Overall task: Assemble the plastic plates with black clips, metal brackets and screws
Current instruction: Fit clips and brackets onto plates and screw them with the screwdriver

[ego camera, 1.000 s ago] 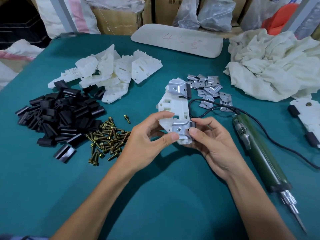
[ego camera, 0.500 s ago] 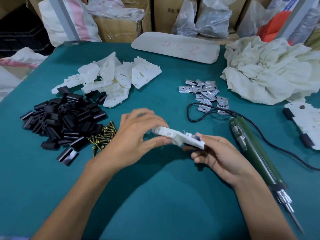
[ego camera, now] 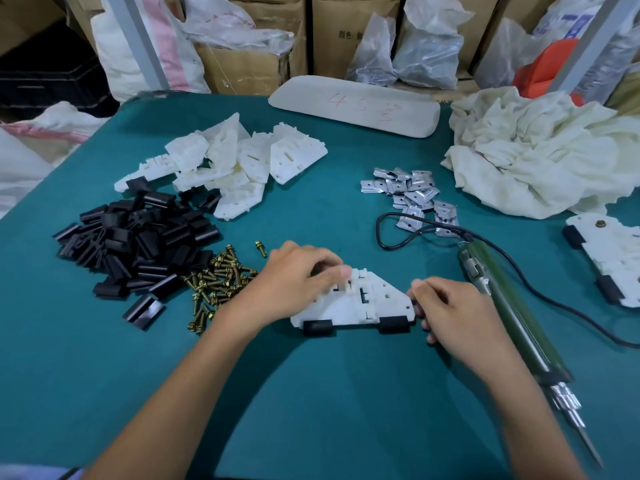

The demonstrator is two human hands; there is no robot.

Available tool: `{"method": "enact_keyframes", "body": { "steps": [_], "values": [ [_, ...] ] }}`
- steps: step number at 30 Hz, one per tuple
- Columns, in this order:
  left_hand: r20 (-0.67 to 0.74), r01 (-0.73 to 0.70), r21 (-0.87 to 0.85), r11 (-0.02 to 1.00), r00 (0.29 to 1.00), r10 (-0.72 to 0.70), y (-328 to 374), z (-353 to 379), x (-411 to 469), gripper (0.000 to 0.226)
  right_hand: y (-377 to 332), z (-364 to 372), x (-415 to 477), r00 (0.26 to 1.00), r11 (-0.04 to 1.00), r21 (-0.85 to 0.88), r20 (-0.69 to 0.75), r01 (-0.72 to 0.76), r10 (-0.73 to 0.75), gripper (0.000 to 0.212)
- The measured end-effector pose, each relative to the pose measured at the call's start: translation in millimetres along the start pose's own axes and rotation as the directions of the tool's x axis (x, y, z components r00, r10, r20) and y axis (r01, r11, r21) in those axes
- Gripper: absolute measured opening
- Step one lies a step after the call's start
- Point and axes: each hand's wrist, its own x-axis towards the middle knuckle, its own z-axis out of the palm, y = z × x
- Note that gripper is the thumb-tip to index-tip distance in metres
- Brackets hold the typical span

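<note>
Grip by the left hand [ego camera: 294,282] and right hand [ego camera: 453,306] is kept on the plate [ego camera: 367,301], which has been turned over and laid on the tabletop [ego camera: 311,393], probably for screws [ego camera: 221,278].

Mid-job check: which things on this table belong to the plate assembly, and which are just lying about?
Job: clipped plate between left hand and right hand, spare plates, black clips, screws, metal brackets, electric screwdriver, finished plate at right.
Lying about: white rags, grey pad with red writing, boxes and bags behind.
</note>
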Motion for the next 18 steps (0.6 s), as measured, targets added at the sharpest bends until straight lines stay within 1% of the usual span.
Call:
{"method": "enact_keyframes", "body": {
  "steps": [2, 3, 5, 6, 9, 11, 13, 15, 16, 18],
  "values": [
    [-0.187, 0.044, 0.237, 0.971, 0.982, 0.001, -8.7, -14.0, -2.4, 0.023, -6.5, -3.4, -0.3, 0.996, 0.987, -0.147, -0.055, 0.062, -0.070, 0.040],
    [-0.270, 0.095, 0.302, 0.949, 0.963, -0.010, -15.1, -24.0, -5.7, 0.021, -13.6, -4.5, 0.0, 0.991, 0.982, -0.165, -0.077, 0.096, -0.110, 0.035],
    [-0.384, 0.202, 0.333, 0.921, 0.921, -0.063, -30.9, -45.9, -16.4, 0.018, -34.4, -1.5, 2.6, 0.980, 0.975, -0.134, -0.068, 0.174, -0.185, 0.020],
    [-0.410, 0.241, 0.332, 0.912, 0.908, -0.090, -38.6, -56.2, -22.5, 0.018, -47.0, 3.6, 6.1, 0.974, 0.969, -0.122, -0.035, 0.216, -0.222, 0.016],
    [-0.388, 0.304, 0.318, 0.898, 0.906, -0.169, -53.9, -78.5, -36.2, 0.016, -89.8, 33.6, 26.0, 0.929, 0.922, -0.138, 0.128, 0.362, -0.346, 0.014],
    [-0.333, 0.316, 0.328, 0.890, 0.921, -0.204, -56.9, -85.4, -40.4, 0.015, -116.9, 62.7, 43.9, 0.882, 0.884, -0.148, 0.248, 0.444, -0.402, 0.018],
    [-0.272, 0.307, 0.374, 0.875, 0.938, -0.213, -56.8, -86.3, -42.3, 0.016, -134.9, 93.3, 61.3, 0.841, 0.832, -0.222, 0.336, 0.509, -0.425, 0.026],
    [-0.252, 0.281, 0.402, 0.872, 0.949, -0.190, -56.8, -82.7, -43.0, 0.018, -142.9, 119.6, 75.8, 0.824, 0.784, -0.309, 0.390, 0.538, -0.412, 0.033],
    [-0.261, 0.265, 0.399, 0.878, 0.951, -0.169, -57.0, -80.3, -43.3, 0.017, -143.7, 129.8, 81.2, 0.821, 0.763, -0.346, 0.404, 0.546, -0.404, 0.032],
    [-0.295, 0.245, 0.372, 0.895, 0.946, -0.137, -57.8, -77.4, -44.6, 0.010, -142.8, 143.0, 87.7, 0.814, 0.728, -0.390, 0.410, 0.564, -0.411, 0.024]
  ]
}}
